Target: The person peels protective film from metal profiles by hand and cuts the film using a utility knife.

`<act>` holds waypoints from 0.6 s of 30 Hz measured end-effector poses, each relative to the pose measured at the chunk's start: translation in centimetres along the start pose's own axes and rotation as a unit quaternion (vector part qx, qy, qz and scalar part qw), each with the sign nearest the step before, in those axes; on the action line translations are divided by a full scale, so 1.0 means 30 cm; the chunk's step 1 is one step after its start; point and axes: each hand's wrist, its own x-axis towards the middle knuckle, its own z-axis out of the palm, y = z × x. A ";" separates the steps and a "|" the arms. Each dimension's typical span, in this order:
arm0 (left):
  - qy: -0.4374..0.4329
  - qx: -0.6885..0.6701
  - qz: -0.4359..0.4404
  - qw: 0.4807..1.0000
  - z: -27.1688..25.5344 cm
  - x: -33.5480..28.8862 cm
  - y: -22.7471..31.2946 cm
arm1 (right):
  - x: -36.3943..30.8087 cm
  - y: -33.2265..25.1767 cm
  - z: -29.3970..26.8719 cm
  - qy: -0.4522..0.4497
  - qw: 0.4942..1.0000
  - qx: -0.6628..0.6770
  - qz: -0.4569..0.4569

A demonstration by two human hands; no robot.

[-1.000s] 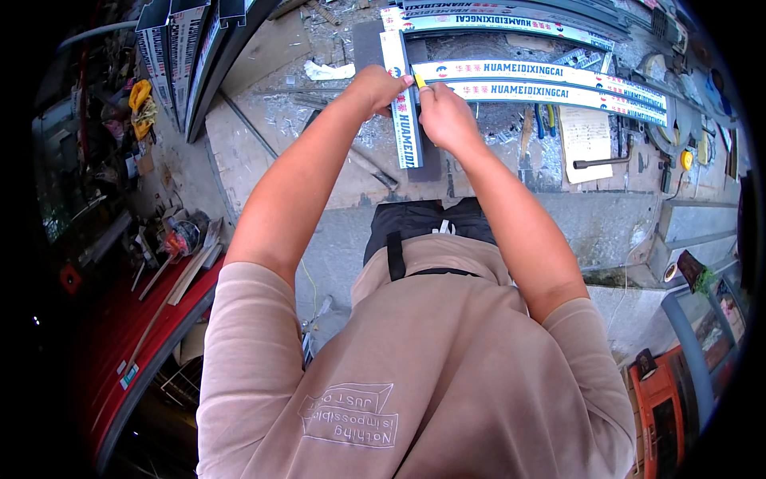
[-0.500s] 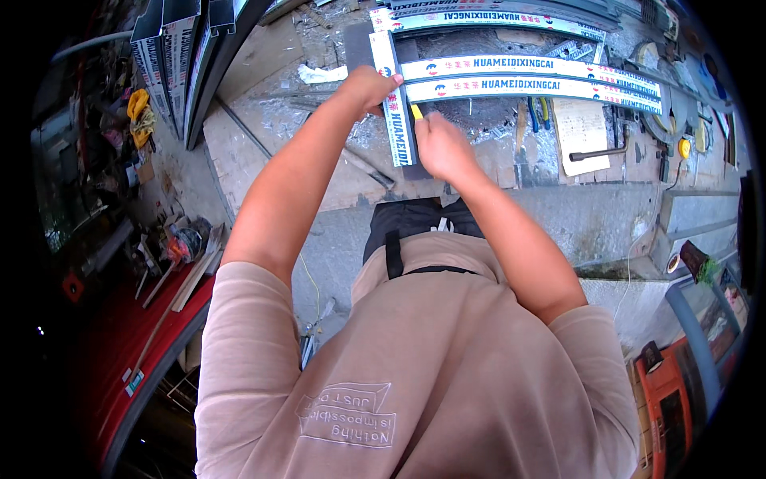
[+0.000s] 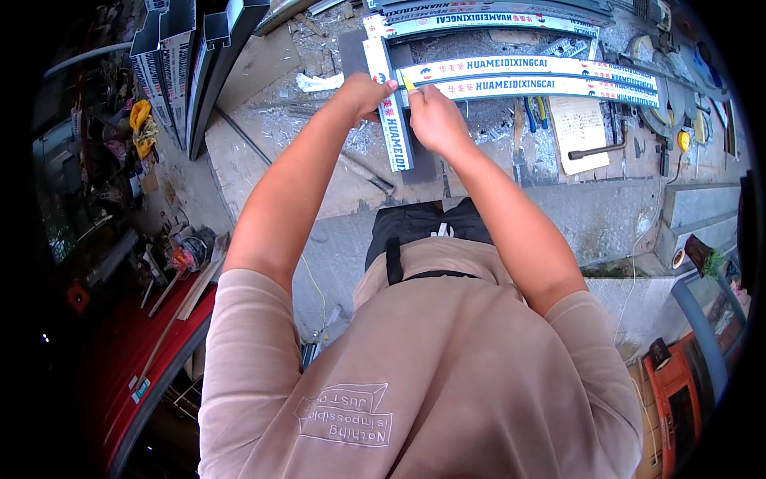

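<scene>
A short white-filmed metal profile [image 3: 396, 142] lies crosswise at the left ends of two long filmed profiles [image 3: 511, 66]. My left hand [image 3: 369, 96] is closed on the short profile, its thumb on the top face and the other fingers mostly hidden at its left side. My right hand [image 3: 437, 120] is closed round a slim yellow tool [image 3: 409, 83], whose kind I cannot make out. The tool's yellow end points up and away, by the corner where the short profile meets the long ones. A dark flat pad [image 3: 420, 164] shows beneath the short profile.
A hammer [image 3: 367, 173] lies left of the short profile. To the right are pliers [image 3: 536, 113], a written paper sheet [image 3: 568, 132], an L-shaped wrench [image 3: 598, 152] and a yellow tape measure [image 3: 684, 141]. Metal shavings litter the bench. Tall profiles [image 3: 179, 72] stand at the left.
My right hand has moved a little farther away and left, bringing the yellow tool up to the corner of the profiles. My left hand keeps its hold on the short profile.
</scene>
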 end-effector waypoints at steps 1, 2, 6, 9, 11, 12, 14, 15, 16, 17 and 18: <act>0.001 0.001 0.001 1.000 0.002 -0.004 0.001 | 0.022 0.001 0.009 0.000 1.000 0.001 -0.001; 0.004 0.004 0.003 1.000 0.003 -0.008 0.002 | 0.038 0.003 0.020 0.002 1.000 -0.020 0.000; 0.008 0.006 0.006 1.000 -0.008 0.001 -0.010 | 0.066 0.013 0.056 -0.004 0.999 -0.046 -0.007; 0.009 0.012 0.009 1.000 -0.010 0.006 -0.017 | 0.059 -0.019 0.048 -0.012 0.999 -0.049 0.012; 0.007 0.014 0.013 1.000 -0.006 -0.001 -0.006 | 0.049 -0.026 0.040 -0.015 0.998 -0.056 0.024; 0.008 0.013 0.010 1.000 0.002 -0.008 -0.001 | 0.031 -0.026 0.036 -0.023 0.997 -0.061 0.040; 0.012 0.011 0.012 1.000 0.001 0.000 0.002 | -0.011 -0.011 0.038 -0.038 0.995 -0.070 0.052; 0.018 0.007 0.015 1.000 -0.003 0.010 -0.010 | -0.044 0.011 0.042 -0.046 0.995 -0.073 0.050; 0.022 0.002 0.019 1.000 -0.002 0.022 -0.019 | -0.093 0.025 0.034 -0.045 0.995 -0.070 0.050; 0.015 0.003 0.024 1.000 0.007 0.019 -0.006 | -0.137 0.064 0.027 -0.051 0.995 -0.074 0.046; 0.017 -0.001 0.025 1.000 0.018 0.012 0.004 | -0.179 0.112 -0.008 -0.133 0.987 -0.052 0.080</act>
